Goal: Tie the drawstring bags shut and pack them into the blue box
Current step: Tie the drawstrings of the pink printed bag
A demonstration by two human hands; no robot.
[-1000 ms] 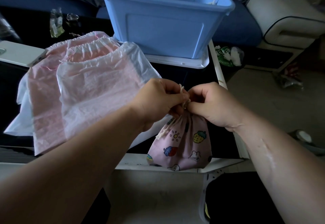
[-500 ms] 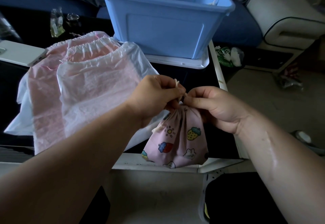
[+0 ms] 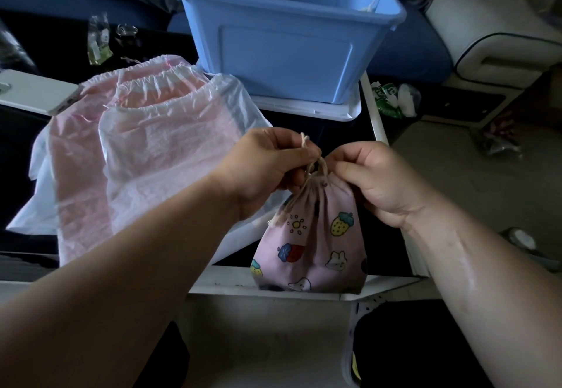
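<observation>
Readable text: none that I can make out anywhere in view.
Drawstring pouch (image 3: pixel 310 235) I hold: printed pictures only, a sun, strawberries, rabbits; I see no letters among them.
Green and white packet (image 3: pixel 386 100): white lettering on the green, too blurred for me to read.
Small clear packet (image 3: pixel 97 42): a pale label with a dark mark, too small to read.
White flat slab (image 3: pixel 33 95): a small sticker on its near edge, its print unreadable.
Blue box (image 3: pixel 286 53): I can read no mark on the wall facing me.
</observation>
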